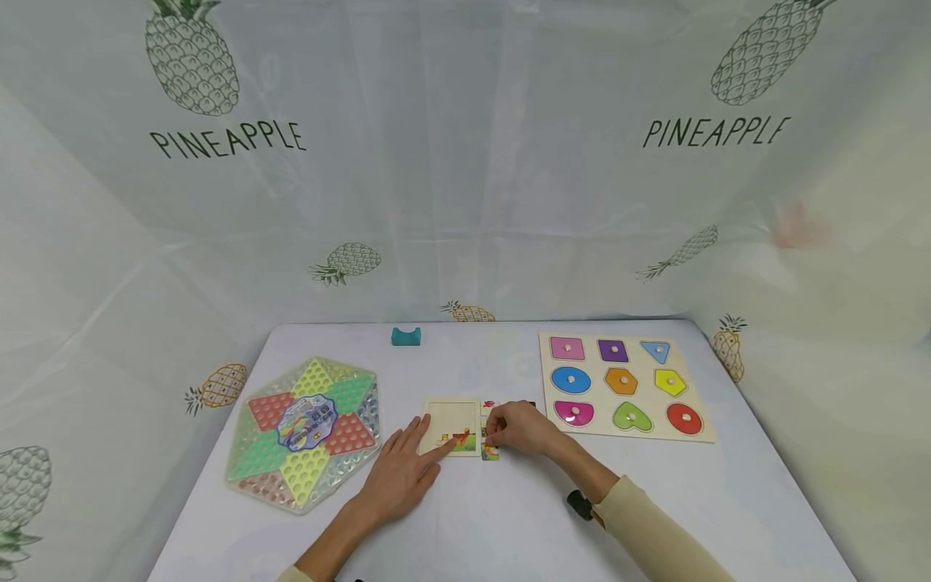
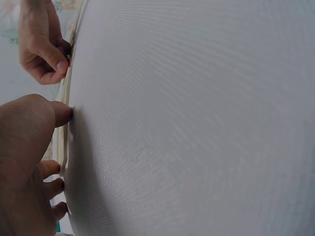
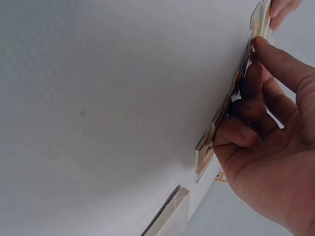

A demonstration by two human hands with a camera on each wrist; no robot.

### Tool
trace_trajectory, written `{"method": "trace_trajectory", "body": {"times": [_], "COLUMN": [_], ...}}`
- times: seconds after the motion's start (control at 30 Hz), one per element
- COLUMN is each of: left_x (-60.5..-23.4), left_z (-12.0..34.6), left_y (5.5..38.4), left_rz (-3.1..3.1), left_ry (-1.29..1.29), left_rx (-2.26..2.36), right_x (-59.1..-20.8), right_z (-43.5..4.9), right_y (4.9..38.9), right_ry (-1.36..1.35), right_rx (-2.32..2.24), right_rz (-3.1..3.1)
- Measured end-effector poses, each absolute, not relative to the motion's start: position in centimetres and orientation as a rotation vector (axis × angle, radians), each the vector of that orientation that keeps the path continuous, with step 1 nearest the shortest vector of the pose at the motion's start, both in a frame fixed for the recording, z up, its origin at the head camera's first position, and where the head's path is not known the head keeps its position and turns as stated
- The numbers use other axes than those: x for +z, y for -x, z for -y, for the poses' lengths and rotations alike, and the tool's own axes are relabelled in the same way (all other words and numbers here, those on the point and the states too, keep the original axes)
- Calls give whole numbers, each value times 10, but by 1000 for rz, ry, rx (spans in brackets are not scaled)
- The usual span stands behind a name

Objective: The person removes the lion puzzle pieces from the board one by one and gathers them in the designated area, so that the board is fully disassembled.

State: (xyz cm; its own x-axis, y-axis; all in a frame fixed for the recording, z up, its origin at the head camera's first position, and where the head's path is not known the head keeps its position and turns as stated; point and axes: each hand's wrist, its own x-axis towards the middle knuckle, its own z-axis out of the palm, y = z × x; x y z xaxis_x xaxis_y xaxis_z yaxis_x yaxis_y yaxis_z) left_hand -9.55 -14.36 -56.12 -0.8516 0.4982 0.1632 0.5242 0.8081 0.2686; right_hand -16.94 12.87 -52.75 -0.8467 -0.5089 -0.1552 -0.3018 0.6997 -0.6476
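A small square wooden puzzle tray lies at the middle of the table, with printed picture pieces in its lower right part. My left hand rests at its left and lower edge, fingers spread, the index finger reaching across onto those pieces. Just right of the tray, my right hand bends over several loose puzzle pieces and pinches one with thumb and fingertips. In the right wrist view, curled fingers cover much of the row of pieces, so the pinched one is mostly hidden.
On the left lies a hexagonal Chinese checkers board with coloured triangles. A board of knobbed shapes lies at the right. Toward the back edge stands a small teal block. A pineapple-print cloth hangs behind the table.
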Motion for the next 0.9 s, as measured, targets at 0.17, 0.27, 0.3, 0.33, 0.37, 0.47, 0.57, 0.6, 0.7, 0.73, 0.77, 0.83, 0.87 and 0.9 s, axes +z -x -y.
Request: {"method": "trace_trajectory", "body": {"times": [0.17,0.27,0.3,0.33,0.37,0.47,0.57,0.6,0.7,0.73,0.77,0.83,0.87,0.9], "left_x": [-559,-559,-559,-559,-559,-559,-558,-558,-558,-558,-558,-558,-558,-559], "left_z": [143,143,143,144,144,144,144,144,144,144,144,144,144,144], "left_y": [95,95,95,95,95,94,93,93,93,93,93,93,93,93], "left_rz": [2898,2897,2898,2900,2899,2897,2890,2890,2891,2893,2895,2896,2896,2894], "left_ry": [824,824,826,828,830,838,845,846,849,849,848,848,847,847], "left_rx": [-474,-455,-448,-441,-431,-419,-413,-414,-404,-401,-400,-393,-392,-390], "right_x": [-527,-528,-528,-529,-529,-530,-530,-530,-530,-530,-531,-531,-532,-532], "right_z": [-129,-129,-129,-129,-129,-130,-130,-130,-130,-130,-130,-130,-130,-130], "right_y": [170,170,170,170,170,170,170,170,170,170,170,170,170,170], "right_ry": [632,640,647,651,657,659,649,642,641,640,642,648,651,651], "right_rx": [-905,-909,-910,-910,-912,-911,-924,-927,-941,-944,-945,-948,-948,-948], "right_rz": [-2587,-2586,-2586,-2584,-2582,-2578,-2577,-2579,-2586,-2586,-2588,-2589,-2589,-2589]}}
